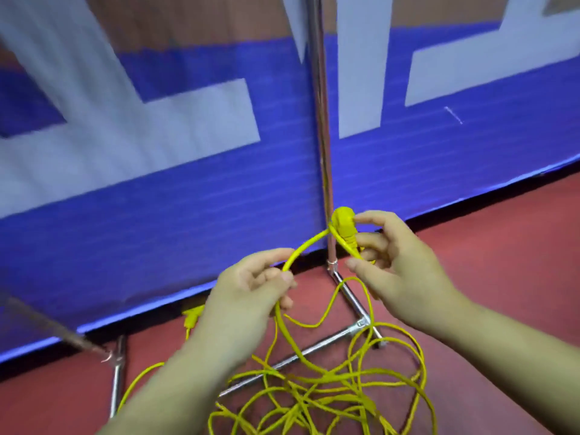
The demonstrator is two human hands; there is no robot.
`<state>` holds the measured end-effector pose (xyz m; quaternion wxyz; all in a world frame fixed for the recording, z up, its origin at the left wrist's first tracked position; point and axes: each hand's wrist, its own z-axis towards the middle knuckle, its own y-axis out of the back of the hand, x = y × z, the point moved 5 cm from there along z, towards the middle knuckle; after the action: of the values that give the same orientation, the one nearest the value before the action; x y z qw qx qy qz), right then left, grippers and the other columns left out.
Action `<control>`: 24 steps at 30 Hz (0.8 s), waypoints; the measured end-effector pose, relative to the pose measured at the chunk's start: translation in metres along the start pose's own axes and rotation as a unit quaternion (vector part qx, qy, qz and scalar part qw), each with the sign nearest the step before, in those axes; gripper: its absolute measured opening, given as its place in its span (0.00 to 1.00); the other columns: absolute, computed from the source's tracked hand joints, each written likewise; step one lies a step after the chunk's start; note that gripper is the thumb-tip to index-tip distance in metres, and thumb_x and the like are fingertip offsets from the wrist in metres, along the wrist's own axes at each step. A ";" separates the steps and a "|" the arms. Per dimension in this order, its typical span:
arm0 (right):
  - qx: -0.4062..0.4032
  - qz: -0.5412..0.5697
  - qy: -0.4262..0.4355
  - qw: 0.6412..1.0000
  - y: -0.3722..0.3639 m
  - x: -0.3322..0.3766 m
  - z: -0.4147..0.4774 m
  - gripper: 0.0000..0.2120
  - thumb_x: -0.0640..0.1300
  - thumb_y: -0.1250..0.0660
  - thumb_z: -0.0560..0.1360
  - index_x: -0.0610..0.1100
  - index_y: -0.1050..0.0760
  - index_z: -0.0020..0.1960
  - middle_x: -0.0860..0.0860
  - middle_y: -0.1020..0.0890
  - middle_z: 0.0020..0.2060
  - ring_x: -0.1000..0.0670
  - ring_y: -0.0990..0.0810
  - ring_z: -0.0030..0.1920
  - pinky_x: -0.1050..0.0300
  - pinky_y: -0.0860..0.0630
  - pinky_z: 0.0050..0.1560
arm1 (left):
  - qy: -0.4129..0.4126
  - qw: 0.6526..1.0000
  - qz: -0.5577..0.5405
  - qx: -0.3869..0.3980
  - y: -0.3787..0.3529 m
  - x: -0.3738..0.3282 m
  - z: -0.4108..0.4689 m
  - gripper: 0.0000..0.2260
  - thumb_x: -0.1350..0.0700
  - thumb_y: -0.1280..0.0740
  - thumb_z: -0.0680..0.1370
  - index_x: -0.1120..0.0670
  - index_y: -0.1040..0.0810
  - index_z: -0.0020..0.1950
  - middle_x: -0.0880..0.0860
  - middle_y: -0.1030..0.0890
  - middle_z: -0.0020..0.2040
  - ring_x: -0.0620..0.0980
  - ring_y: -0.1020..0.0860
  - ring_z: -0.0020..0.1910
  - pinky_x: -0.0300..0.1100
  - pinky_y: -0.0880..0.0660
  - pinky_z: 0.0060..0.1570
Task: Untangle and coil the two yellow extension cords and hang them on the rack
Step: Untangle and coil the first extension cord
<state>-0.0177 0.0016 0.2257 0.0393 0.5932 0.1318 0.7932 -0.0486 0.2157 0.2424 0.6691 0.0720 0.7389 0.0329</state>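
The left hand (251,287) pinches a yellow cord (306,246) between thumb and curled fingers, and the cord arcs up from there to the right hand (398,262), which grips the plug (343,229) at its end with thumb and fingertips. Both hands are raised in front of the upright pole of the metal rack (323,136). Below the left hand the cord drops into a loose yellow tangle (314,387) of many crossed loops, lying on the red floor (502,277) over the rack's base bars. A second plug (192,317) lies on the floor to the left, close to the lower edge of a blue banner (188,199) with large white letters that stands behind the rack
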 end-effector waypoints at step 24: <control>0.064 0.000 -0.016 0.998 -0.095 0.254 -0.081 0.17 0.37 0.26 0.74 0.53 0.18 0.59 0.55 0.16 0.44 0.55 0.18 0.35 0.66 0.25 0.38 | -0.096 0.983 0.099 -0.125 0.171 -0.118 -0.207 0.04 0.62 0.28 0.77 0.53 0.16 0.46 0.50 0.23 0.31 0.48 0.28 0.30 0.41 0.30 0.33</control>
<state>-0.1785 0.1349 0.4170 0.0034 0.6072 0.1817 0.7735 -0.2323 0.3766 0.4044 0.7341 0.0636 0.6505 0.1842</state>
